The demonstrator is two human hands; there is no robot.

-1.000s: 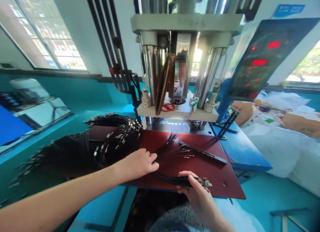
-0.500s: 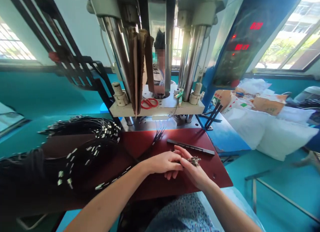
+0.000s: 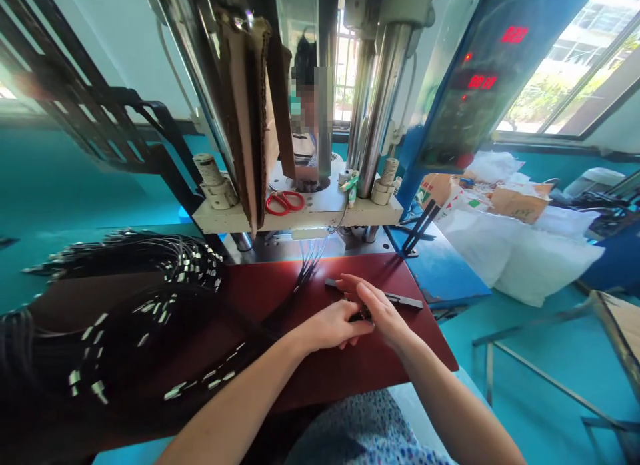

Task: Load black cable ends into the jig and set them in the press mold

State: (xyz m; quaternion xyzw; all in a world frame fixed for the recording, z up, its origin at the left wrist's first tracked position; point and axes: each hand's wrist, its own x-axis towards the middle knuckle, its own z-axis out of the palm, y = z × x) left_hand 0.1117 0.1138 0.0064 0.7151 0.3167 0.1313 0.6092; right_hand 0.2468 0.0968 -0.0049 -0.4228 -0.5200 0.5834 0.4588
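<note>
Over the dark red board (image 3: 320, 378), my left hand (image 3: 337, 326) is closed around small metal parts (image 3: 364, 313), which show only in part between my palms. My right hand (image 3: 379, 308) lies against it, fingers stretched out and covering much of those parts. Just behind my right hand is a dark grey bar (image 3: 407, 301). A bundle of thin black cables (image 3: 303, 275) runs from the machine's lower plate onto the board, left of my hands.
Coiled black cables with white tags (image 3: 195, 261) fill the left side. Red scissors (image 3: 285, 203) lie on the press ledge (image 3: 310, 219). Thin black posts (image 3: 420, 226) stand at the board's right back corner. White bags (image 3: 530, 258) are piled at right. Behind the press is a person (image 3: 305, 145).
My right hand has turned over and moved from beneath the metal parts to lie over them, beside my left hand. The view has shifted, so the machine appears further left.
</note>
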